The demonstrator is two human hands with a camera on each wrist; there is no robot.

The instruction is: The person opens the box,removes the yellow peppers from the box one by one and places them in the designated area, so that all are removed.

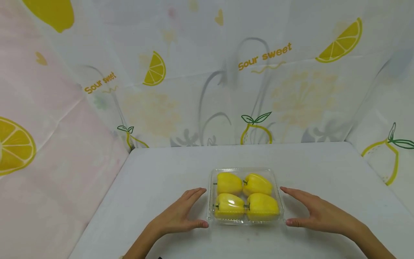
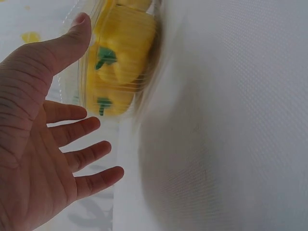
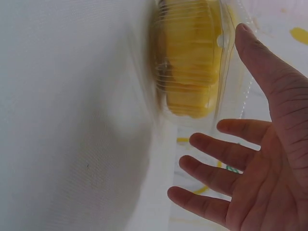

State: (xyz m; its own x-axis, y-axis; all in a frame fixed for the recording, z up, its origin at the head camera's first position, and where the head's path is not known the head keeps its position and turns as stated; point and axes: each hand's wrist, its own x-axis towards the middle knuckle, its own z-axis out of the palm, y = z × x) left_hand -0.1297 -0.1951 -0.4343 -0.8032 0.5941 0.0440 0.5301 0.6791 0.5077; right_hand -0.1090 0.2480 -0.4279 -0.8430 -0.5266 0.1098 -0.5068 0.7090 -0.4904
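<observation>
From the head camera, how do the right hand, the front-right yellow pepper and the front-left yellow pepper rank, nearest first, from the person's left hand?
1. Front-left yellow pepper: in the left half of the clear box.
2. Front-right yellow pepper: in its right half.
3. Right hand: beyond its right side.

Work surface [image 1: 161, 172]: flat, white. Rear panel [image 1: 194, 108]: white, creased, printed with lemon slices [image 1: 155, 70] and orange "Sour sweet" lettering [image 1: 265, 56]. Left panel [image 1: 68, 151]: pale pink. Right panel [image 1: 401, 108]: white, lemon-printed
</observation>
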